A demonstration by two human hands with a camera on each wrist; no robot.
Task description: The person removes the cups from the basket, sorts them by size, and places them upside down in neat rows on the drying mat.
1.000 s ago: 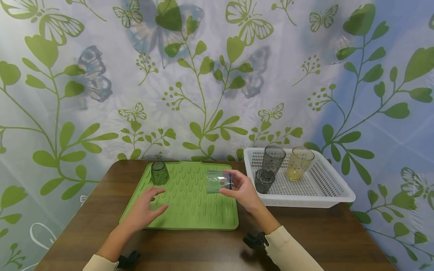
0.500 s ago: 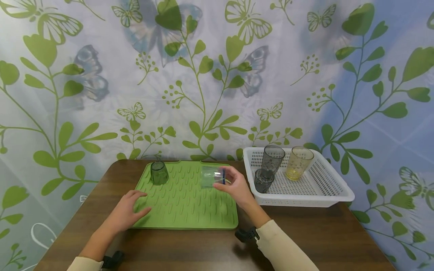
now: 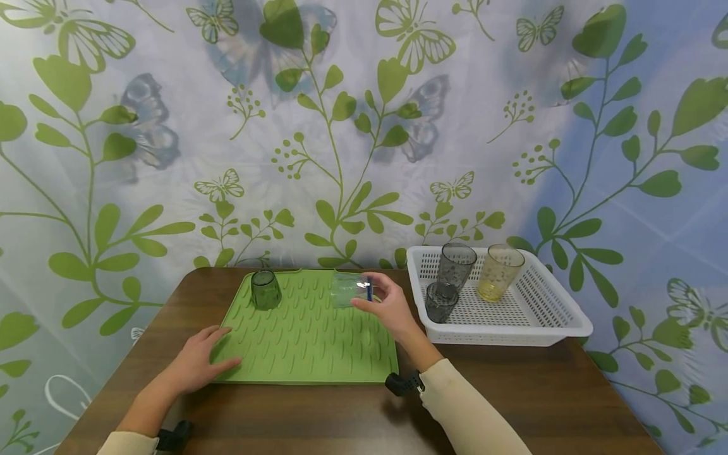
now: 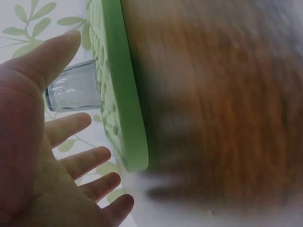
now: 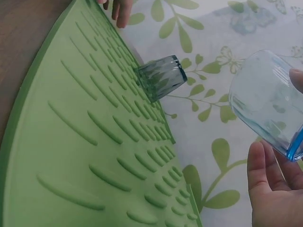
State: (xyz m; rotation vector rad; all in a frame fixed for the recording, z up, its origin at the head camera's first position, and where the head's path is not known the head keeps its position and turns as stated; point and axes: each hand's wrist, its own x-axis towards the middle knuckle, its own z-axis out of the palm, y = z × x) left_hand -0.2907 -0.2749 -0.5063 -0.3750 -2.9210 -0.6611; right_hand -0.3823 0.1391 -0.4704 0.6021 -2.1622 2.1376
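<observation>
Right hand [image 3: 389, 308]: thumb and fingers pinch a clear glass [image 3: 348, 290] at its blue-tinted end. Glass lies sideways in the air over the back part of the green mat [image 3: 307, 354], apart from it in the right wrist view. Left hand [image 3: 196, 361]: fingers spread, holding nothing, by the mat's left front corner; can't tell if fingertips touch the mat. Farther out, a dark glass [image 3: 265, 291] sits upside down at the mat's back left. White basket [image 3: 557, 333] to the right, with a tall grey glass [image 3: 457, 262], a short grey glass [image 3: 442, 303] and a yellow glass [image 3: 500, 273]. Risks, my guess: smooth sides plus a one-ended hold could let it slip; lowered tilted, its rim might catch the mat's ridges and topple.
</observation>
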